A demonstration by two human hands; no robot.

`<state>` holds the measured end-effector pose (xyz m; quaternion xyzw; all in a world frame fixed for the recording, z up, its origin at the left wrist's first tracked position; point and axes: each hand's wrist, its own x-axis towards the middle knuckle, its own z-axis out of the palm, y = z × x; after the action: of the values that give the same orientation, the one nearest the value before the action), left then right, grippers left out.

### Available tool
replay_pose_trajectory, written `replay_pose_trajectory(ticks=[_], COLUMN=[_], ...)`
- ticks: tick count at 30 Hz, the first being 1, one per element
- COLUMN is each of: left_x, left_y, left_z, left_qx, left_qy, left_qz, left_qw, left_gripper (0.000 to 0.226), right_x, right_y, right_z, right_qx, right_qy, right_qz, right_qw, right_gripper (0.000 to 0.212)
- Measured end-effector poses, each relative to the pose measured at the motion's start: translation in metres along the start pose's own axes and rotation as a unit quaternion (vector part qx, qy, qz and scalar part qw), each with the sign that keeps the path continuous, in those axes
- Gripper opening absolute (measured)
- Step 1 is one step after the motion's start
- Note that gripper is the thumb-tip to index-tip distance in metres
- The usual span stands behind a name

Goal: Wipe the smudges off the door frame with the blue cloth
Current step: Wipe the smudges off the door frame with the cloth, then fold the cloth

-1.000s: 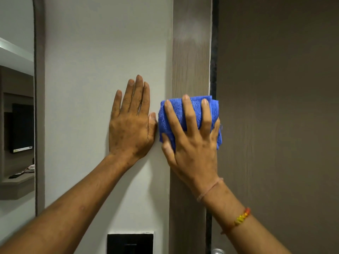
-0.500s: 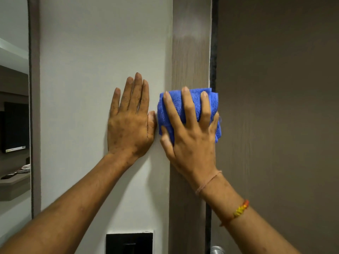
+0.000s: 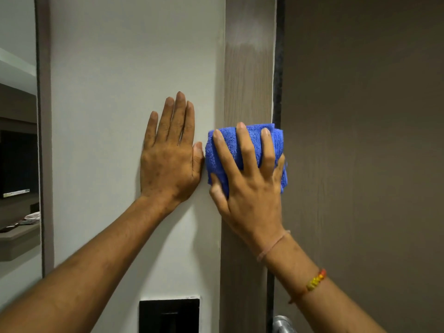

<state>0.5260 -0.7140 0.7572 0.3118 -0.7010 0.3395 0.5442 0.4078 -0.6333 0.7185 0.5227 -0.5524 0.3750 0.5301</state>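
Note:
The wood-grain door frame point(image 3: 248, 80) runs vertically through the middle of the view, with a pale hazy patch near its top. A folded blue cloth point(image 3: 230, 150) is pressed flat against the frame by my right hand point(image 3: 249, 183), fingers spread over it and thumb under its left edge. My left hand point(image 3: 169, 157) lies flat and empty on the white wall just left of the cloth, fingers together and pointing up, thumb almost touching the cloth.
The brown door point(image 3: 360, 164) fills the right side, with a metal handle point(image 3: 281, 324) at the bottom. A black wall panel point(image 3: 169, 314) sits low on the white wall point(image 3: 120, 92). At far left an opening shows a room with a shelf point(image 3: 16, 239).
My right hand slid the cloth slightly up the frame and back down a little. My left hand stayed flat on the wall.

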Motion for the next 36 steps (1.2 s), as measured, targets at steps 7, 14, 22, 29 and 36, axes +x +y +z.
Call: replay_pose_trajectory(ticks=[7,14,22,29,36], left_x=[0.001,0.000,-0.028,-0.095,-0.138], left_y=[-0.001,-0.002,0.037,0.113,0.192], left_z=[0.003,0.002,-0.043,-0.092,-0.080], left_qx=[0.006,-0.019,-0.284,-0.589,-0.648], left_qy=[0.002,-0.005,-0.036,-0.246,-0.425], left_qz=[-0.003,-0.006,-0.143,-0.221,-0.158], left_qw=[1.000,1.000,0.947,0.737,0.612], left_gripper=[0.061,0.061,0.050,0.037,0.026], right_x=[0.107,0.056,-0.034,-0.090,-0.180], right_y=[0.012,-0.001,-0.005,0.018,0.082], right_z=[-0.014,-0.009,-0.034,-0.081,-0.153], right_qx=[-0.007,-0.013,0.109,0.251,0.296], right_qy=[0.025,-0.003,-0.039,-0.051,-0.216], right_qz=[0.016,0.038,0.052,0.103,0.295], right_qw=[1.000,0.999,0.992,0.961,0.883], right_gripper=[0.064,0.064,0.060,0.055,0.120])
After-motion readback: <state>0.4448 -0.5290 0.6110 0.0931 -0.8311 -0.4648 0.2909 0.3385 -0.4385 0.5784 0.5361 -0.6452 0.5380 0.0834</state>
